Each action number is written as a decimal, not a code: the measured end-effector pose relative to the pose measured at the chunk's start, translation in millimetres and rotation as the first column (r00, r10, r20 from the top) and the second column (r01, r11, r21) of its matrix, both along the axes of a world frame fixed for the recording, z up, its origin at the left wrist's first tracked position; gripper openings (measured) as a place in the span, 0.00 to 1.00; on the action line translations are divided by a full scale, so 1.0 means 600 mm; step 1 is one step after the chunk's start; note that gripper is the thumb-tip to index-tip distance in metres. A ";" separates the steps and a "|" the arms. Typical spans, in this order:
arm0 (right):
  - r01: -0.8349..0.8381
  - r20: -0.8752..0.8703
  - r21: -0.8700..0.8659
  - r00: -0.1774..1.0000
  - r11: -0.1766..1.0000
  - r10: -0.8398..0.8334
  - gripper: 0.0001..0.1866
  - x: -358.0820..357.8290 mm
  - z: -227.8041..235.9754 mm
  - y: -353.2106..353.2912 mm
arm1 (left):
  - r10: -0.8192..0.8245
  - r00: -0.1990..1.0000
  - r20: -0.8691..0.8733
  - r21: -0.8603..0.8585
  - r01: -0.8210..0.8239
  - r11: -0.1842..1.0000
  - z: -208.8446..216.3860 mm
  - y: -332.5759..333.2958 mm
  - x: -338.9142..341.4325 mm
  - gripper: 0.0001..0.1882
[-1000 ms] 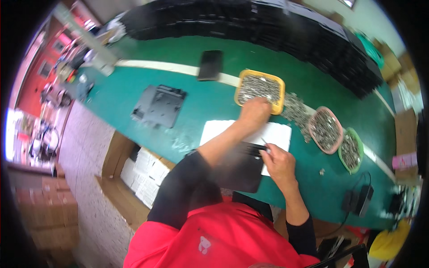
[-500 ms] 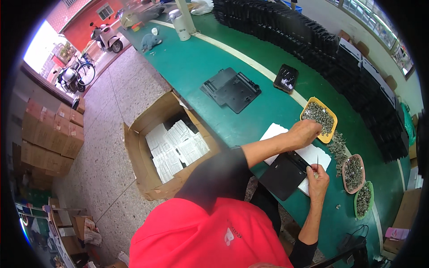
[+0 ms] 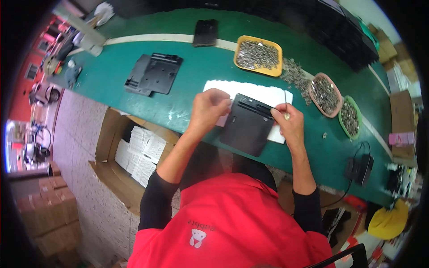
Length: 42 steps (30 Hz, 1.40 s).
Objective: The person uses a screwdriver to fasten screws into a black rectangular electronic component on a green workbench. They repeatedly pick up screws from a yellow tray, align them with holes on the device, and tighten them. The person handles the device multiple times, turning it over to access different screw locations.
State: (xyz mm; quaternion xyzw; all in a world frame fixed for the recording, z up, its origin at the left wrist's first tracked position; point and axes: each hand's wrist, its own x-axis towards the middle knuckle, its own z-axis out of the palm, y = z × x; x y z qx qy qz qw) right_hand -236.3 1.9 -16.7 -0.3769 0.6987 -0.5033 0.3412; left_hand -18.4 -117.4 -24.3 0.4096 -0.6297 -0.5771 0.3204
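Green and long, the surface (image 3: pixel 201 67) curves across the room, its nearest stretch right before the person in red. Close to that edge lies the dark flat panel (image 3: pixel 248 129), its slotted end turned away from the body and its plain part toward it. Beneath its far part is a white pad (image 3: pixel 263 89), probably there to cushion it and keep it from sliding. At the panel's far left corner, the left hand (image 3: pixel 209 108) has thumb and fingers drawn together; whether something small is pinched there, or whether they touch the panel, I cannot tell. The right hand (image 3: pixel 291 125) grips a thin tool (image 3: pixel 286 97), shaft pointing away, its fingertips by the far right corner, a hold that seems to keep the tool ready while steadying that side.

Just beyond the pad stands a yellow tray (image 3: pixel 280 62) of small metal pieces, apparently placed for a short reach. Loose pieces (image 3: pixel 295 75) trail toward the pink basket (image 3: pixel 330 115) and the green basket (image 3: pixel 352 136), both similarly filled. Farther left, other black parts (image 3: pixel 158 73) rest together, seemingly kept aside to leave elbow room. Below, on the floor, an open carton (image 3: pixel 107 178) holds white papers (image 3: pixel 138 154).
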 end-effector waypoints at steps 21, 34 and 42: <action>-0.037 0.035 -0.094 0.999 0.995 0.040 0.06 -0.002 -0.023 0.008 | 0.148 0.939 0.310 -0.173 -0.097 0.980 0.003 0.030 -0.032 0.03; -0.055 -0.042 -0.155 0.998 0.986 0.049 0.08 -0.007 -0.032 0.011 | 0.259 0.866 0.427 -0.433 -0.055 0.900 0.015 0.043 -0.061 0.04; -0.056 -0.102 -0.167 0.994 0.984 0.039 0.08 -0.006 -0.032 0.011 | 0.209 0.742 0.637 -0.531 0.226 0.817 0.033 0.025 -0.084 0.03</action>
